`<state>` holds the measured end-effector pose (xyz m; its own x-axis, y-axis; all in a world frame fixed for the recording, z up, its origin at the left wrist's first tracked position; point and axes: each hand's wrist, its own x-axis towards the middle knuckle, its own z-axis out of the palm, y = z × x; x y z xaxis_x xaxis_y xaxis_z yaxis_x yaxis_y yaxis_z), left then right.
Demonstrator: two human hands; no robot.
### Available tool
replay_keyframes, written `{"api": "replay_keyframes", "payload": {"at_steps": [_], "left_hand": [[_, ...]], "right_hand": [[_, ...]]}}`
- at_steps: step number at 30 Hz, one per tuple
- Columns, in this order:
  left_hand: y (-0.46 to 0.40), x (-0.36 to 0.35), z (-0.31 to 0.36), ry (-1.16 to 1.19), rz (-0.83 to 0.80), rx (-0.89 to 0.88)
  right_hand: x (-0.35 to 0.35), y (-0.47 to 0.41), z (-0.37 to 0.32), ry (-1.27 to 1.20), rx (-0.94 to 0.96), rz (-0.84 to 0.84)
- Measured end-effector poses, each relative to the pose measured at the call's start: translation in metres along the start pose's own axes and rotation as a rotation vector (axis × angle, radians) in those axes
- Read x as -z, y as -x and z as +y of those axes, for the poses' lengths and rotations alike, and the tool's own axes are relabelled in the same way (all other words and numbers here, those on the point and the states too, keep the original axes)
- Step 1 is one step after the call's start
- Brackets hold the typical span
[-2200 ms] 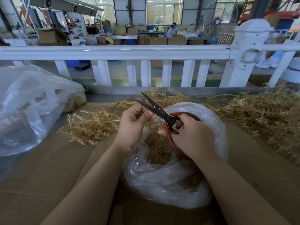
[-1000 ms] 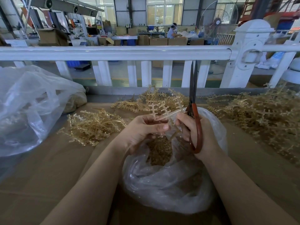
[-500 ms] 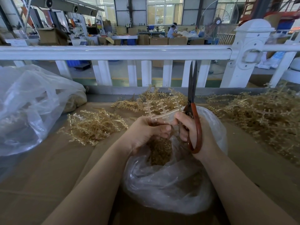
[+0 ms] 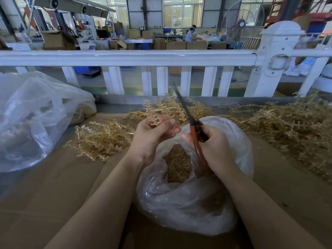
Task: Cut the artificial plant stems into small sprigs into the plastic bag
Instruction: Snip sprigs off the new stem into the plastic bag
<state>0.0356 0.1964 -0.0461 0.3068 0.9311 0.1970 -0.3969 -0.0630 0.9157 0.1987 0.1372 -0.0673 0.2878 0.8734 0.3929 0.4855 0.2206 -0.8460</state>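
One open bag (image 4: 188, 203) is being kept nearest, between the forearms, cut sprigs (image 4: 177, 164) lying inside. Above its mouth, one stem (image 4: 167, 112) is being pinched in the left hand (image 4: 154, 133), its long axis running up and away to the right. Scissors (image 4: 190, 123) are being gripped in the right hand (image 4: 213, 148) just beside it, blades pressed together (tips pointing far-left), lying across the stem's right side. Three loose piles are being kept beyond, plus a second bag (image 4: 36, 119).

Orange-handled scissors (image 4: 195, 139), golden-tan stems (image 4: 287, 126), clear plastic bag (image 4: 188, 203), white railing (image 4: 125, 57)
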Motion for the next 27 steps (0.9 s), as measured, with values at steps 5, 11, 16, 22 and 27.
{"api": "replay_keyframes", "payload": {"at_steps": [5, 11, 16, 22, 27], "left_hand": [[-0.0009, 0.0033, 0.0011, 0.0, 0.009, -0.033], [0.0006, 0.0027, 0.0027, 0.004, -0.016, -0.048], [0.0009, 0.0041, 0.0021, -0.042, -0.046, -0.079], [0.0008, 0.0062, -0.0008, -0.1, -0.046, -0.104], [0.0006, 0.0062, -0.0003, -0.07, -0.057, -0.104]], "right_hand": [[-0.0046, 0.0002, 0.0071, 0.252, 0.08, -0.012], [-0.0033, 0.0003, 0.008, 0.388, 0.11, 0.032], [-0.0023, 0.0017, 0.0021, 0.468, 0.128, 0.039], [-0.0019, 0.0031, 0.0046, 0.568, 0.146, 0.093], [-0.0024, 0.0037, 0.0037, 0.602, 0.169, 0.142]]}}
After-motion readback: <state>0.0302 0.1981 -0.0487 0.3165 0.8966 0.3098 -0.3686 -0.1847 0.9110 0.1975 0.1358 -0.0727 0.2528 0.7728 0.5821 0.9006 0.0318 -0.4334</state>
